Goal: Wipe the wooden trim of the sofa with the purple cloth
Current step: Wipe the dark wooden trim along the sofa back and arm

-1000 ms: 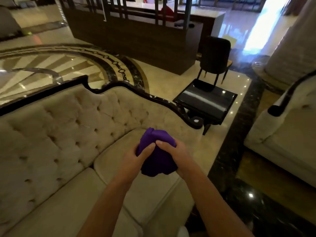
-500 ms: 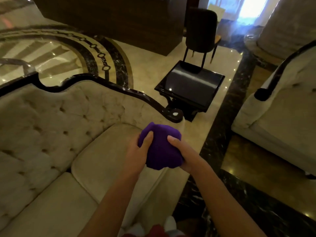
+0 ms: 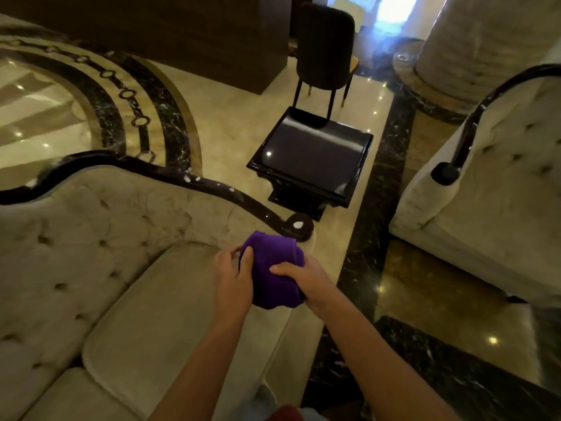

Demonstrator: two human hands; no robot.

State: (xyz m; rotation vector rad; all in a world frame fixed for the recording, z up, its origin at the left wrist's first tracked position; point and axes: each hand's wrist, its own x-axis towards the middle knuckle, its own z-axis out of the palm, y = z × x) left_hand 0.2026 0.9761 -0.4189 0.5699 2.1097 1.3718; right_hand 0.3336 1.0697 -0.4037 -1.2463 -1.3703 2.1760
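Both hands, left (image 3: 232,276) and right (image 3: 303,279), hold the bunched cloth (image 3: 273,268) tight. Best to fold it flat, then rub along the dark trim (image 3: 212,186) near it

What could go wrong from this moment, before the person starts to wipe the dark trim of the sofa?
1. The purple cloth is bunched between the left hand and the right hand; a wad may skip the curl at the trim's end.
2. The wooden trim borders pale tufted upholstery, so a stroke could smear dirt onto the fabric.
3. The glossy side table stands close beyond the armrest; a long stroke might knock it.
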